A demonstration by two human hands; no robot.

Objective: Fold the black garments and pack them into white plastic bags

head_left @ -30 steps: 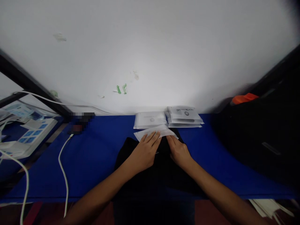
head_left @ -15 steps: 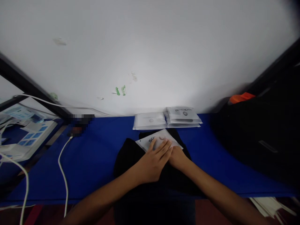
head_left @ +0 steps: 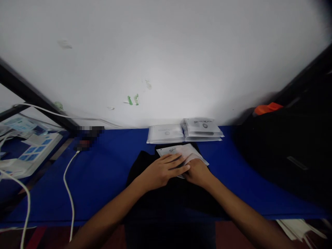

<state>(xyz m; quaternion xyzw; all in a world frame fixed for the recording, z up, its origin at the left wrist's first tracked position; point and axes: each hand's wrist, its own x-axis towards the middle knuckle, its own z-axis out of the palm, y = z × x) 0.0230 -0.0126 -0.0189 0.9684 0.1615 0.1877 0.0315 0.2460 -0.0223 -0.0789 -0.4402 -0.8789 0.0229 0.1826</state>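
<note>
A translucent white pouch (head_left: 168, 150) with dark lettering lies on black cloth (head_left: 145, 164) in front of me. My left hand (head_left: 166, 169) rests across the pouch, its fingers apart and pointing right. The fingers of my right hand (head_left: 198, 171) reach into or under the pouch's near side, so their tips are hidden and I cannot tell what they hold. Behind, against the wall, sit similar pouches, one pile at the left (head_left: 166, 133) and another at the right (head_left: 203, 128).
The table has a blue cover (head_left: 103, 180). A large black bag (head_left: 282, 148) fills the right side, with something orange (head_left: 268, 108) behind it. White cables (head_left: 67, 186) and a white box with blue squares (head_left: 33, 152) are at the left.
The pouch has shifted slightly right, and its near side is lifted over my right fingers. My left hand has moved a little left and its fingers have spread.
</note>
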